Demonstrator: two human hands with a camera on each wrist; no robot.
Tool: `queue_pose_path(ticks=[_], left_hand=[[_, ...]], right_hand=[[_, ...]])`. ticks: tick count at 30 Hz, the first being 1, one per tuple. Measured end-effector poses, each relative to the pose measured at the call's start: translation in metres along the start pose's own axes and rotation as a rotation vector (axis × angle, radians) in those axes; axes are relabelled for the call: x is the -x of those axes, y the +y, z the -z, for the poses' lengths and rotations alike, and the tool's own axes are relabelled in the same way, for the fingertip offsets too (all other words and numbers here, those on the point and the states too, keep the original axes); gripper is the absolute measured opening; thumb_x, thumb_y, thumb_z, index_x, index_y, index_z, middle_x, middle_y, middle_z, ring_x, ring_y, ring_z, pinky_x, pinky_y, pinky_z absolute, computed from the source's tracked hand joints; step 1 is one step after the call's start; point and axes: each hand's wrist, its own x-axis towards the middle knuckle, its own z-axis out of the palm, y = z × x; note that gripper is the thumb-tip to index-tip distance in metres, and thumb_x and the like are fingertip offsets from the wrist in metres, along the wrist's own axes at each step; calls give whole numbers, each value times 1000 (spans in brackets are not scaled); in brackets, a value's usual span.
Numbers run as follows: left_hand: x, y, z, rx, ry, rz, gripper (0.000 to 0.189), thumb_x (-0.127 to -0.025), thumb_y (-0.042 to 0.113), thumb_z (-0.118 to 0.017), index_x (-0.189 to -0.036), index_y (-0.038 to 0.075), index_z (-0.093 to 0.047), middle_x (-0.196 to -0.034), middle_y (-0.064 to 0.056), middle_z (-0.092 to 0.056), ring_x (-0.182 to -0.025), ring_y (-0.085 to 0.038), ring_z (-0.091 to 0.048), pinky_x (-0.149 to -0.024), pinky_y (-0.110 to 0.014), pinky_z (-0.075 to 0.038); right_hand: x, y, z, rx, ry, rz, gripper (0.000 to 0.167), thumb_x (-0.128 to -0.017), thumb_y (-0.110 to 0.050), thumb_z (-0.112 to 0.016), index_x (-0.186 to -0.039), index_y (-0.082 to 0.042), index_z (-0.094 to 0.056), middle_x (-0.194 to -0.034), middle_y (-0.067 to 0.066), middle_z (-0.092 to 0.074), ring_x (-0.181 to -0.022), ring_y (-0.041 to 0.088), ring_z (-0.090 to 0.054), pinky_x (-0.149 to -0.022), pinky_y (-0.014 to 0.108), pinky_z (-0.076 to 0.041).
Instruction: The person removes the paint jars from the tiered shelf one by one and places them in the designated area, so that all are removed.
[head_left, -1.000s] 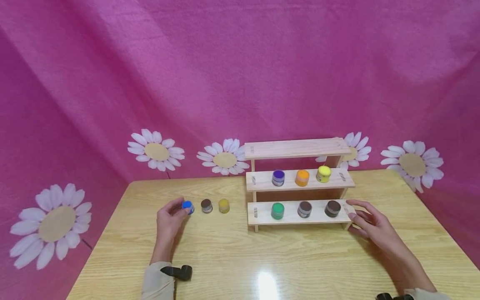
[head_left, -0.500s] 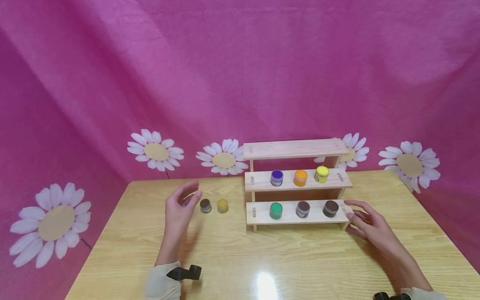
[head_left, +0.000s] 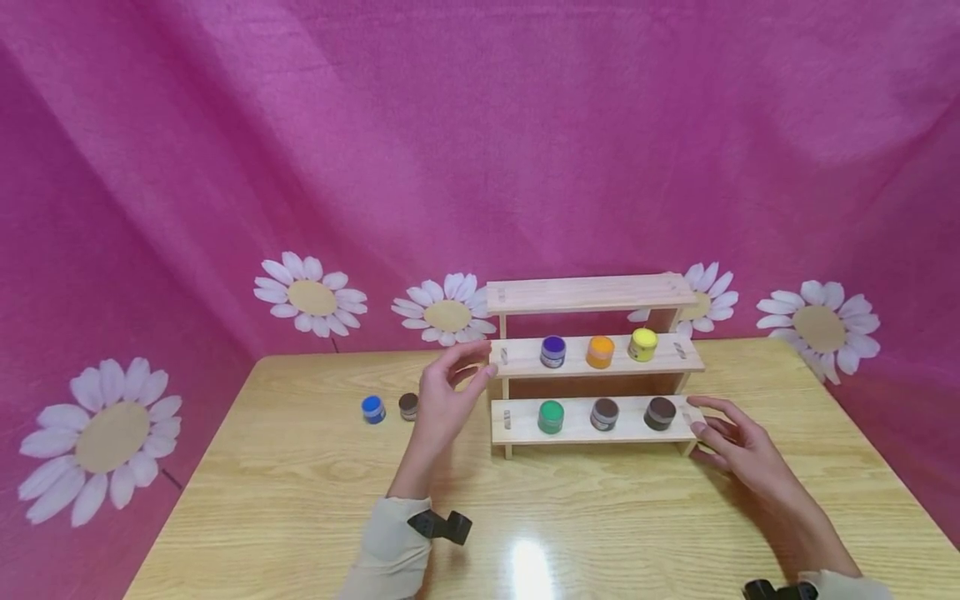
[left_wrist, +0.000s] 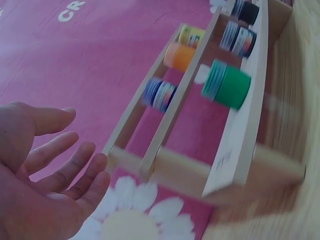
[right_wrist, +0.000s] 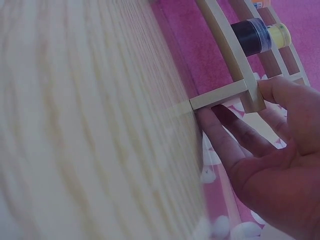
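L hand (head_left: 441,402) is at the left end of the 3-tier wooden rack (head_left: 592,293) — thumb well apart from the fingers, those loosely spread and slightly bent. In the head view its fingertips overlap the end of the middle board; can't tell if they touch it.

R hand (head_left: 742,443) is at the rack's other end, thumb against the end of the lowest board, fingers apart from the thumb, fairly straight, reaching down along the side support to near the bench (head_left: 315,508).

Jars on the middle board, L to R: purple jar (head_left: 552,352), orange jar (head_left: 600,352), bright yellow jar (head_left: 642,344). Lowest board, same order: green jar (head_left: 551,417), brown jar (head_left: 604,413), v. dark jar (head_left: 659,413) nearest the R hand. All six upright, spaced w/ gaps.

Left of the rack, on the bench: blue jar (head_left: 372,410), and just beside it a small dark-lidded jar (head_left: 408,406), partly hidden behind the L hand.

Pale sleeve (head_left: 390,546) on the L arm w/ a black strap (head_left: 441,527) at the wrist. Behind everything — a pink cloth (head_left: 480,150) w/ big white daisies (head_left: 311,297). Bright glare on the bench near the front edge of view.
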Motion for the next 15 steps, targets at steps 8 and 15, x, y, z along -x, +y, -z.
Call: queue_pose_path(ticks=[8, 15], left_hand=[[-19, 0, -44, -47, -79, 44, 35, -92, 5, -76, -126, 1, -69, -125, -15, -69, -118, -29, -65, -101, -34, -56], [-33, -4, -70, -239, -92, 66, 40, -92, 11, -78, -129, 4, -68, -127, -10, -69, -119, -27, -64, -104, -32, -53]], right_hand=[[2, -2, 1, 13, 5, 4, 43, -105, -4, -55, -148, -6, -48, -122, -10, -65, -104, 4, -66, -83, 30, -62], [0, 0, 0, 21, 8, 4, 44, -105, -4, -55, -148, -5, -47, -124, -9, -63, -106, 3, -65, -83, 30, -62]])
